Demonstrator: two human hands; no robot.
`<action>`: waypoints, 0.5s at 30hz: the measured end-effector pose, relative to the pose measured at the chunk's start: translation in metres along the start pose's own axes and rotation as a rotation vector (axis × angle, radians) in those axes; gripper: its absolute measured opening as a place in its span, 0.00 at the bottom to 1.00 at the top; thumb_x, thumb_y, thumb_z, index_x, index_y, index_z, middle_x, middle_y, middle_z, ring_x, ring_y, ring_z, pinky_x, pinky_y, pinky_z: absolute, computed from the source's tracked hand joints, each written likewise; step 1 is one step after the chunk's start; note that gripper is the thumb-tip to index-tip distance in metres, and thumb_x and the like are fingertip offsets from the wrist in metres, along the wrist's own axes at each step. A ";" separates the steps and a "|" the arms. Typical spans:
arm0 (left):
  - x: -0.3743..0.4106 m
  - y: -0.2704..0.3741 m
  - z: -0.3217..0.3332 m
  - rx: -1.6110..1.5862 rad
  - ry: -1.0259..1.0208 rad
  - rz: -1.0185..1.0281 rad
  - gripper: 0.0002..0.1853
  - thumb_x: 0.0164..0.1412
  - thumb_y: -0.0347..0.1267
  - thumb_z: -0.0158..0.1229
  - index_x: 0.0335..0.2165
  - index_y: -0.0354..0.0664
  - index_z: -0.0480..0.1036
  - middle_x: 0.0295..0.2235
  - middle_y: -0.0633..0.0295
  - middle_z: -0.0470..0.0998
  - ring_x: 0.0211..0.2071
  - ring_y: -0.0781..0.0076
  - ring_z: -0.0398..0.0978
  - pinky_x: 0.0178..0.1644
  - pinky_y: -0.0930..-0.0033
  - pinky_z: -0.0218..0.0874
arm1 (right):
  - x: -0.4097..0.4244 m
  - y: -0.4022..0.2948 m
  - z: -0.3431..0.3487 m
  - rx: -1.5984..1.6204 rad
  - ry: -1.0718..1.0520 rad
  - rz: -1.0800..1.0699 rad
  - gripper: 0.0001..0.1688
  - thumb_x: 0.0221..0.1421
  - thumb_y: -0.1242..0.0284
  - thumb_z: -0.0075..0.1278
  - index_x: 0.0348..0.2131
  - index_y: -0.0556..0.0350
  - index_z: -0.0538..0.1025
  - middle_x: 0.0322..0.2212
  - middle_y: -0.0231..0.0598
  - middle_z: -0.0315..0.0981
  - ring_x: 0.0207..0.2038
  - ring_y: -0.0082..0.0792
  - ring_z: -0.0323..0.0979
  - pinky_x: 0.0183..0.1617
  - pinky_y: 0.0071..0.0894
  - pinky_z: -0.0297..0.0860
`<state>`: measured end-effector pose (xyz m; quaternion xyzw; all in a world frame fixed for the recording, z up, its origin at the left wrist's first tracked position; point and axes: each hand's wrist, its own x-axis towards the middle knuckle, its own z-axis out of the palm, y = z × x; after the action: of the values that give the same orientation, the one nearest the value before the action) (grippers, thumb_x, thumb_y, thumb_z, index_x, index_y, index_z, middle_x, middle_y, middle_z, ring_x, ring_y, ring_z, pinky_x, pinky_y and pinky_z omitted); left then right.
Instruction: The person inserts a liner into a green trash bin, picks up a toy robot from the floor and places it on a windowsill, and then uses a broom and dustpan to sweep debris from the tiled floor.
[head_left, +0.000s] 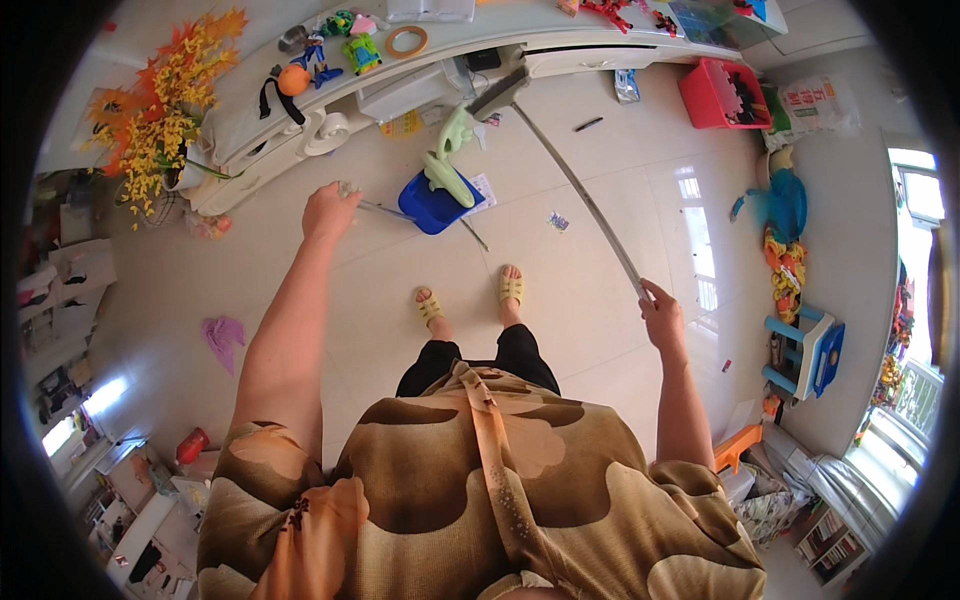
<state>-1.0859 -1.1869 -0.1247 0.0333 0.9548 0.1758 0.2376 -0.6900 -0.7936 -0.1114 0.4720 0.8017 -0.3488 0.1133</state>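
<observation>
My left hand (328, 214) grips the end of the thin handle (384, 211) of a blue dustpan (420, 212), which rests on the tiled floor. Around the grey metal stick of a broom (581, 187), the fingers of my right hand (663, 319) are closed. The broom's bristle head (501, 90) is by the low cabinet, its bristles close to a pale green plastic-looking piece (454, 133). A second pale green piece (450, 180) lies partly in the dustpan. Under or beside the pan are a printed sheet (484, 192) and a thin stick (475, 235).
A white cabinet (480, 43) bearing toys runs along the far side. On the floor lie a black pen (589, 124), a small colourful wrapper (557, 221) and a purple cloth (223, 341). A red bin (701, 97) and a blue-and-white stool (810, 352) stand at right.
</observation>
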 end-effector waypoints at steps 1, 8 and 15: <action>0.001 0.000 0.003 -0.016 0.011 -0.001 0.19 0.50 0.44 0.58 0.36 0.41 0.74 0.33 0.54 0.77 0.36 0.58 0.75 0.40 0.60 0.64 | 0.000 -0.003 0.004 0.003 0.009 -0.005 0.23 0.48 0.72 0.48 0.47 0.43 0.74 0.17 0.40 0.70 0.21 0.30 0.69 0.28 0.33 0.66; -0.003 -0.010 0.011 -0.030 0.092 0.010 0.20 0.49 0.45 0.58 0.34 0.39 0.74 0.33 0.52 0.77 0.37 0.54 0.74 0.40 0.59 0.64 | 0.040 -0.003 0.095 0.116 0.005 0.008 0.23 0.50 0.72 0.47 0.48 0.46 0.73 0.15 0.35 0.68 0.16 0.24 0.65 0.20 0.28 0.64; -0.017 -0.010 0.016 -0.099 0.197 -0.100 0.19 0.48 0.45 0.58 0.30 0.39 0.74 0.31 0.51 0.76 0.35 0.52 0.73 0.39 0.58 0.63 | 0.050 -0.008 0.135 0.240 -0.082 0.131 0.23 0.52 0.73 0.46 0.50 0.43 0.71 0.13 0.32 0.66 0.11 0.20 0.60 0.12 0.23 0.56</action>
<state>-1.0630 -1.1939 -0.1340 -0.0437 0.9641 0.2131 0.1522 -0.7427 -0.8520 -0.2321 0.5188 0.7163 -0.4531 0.1112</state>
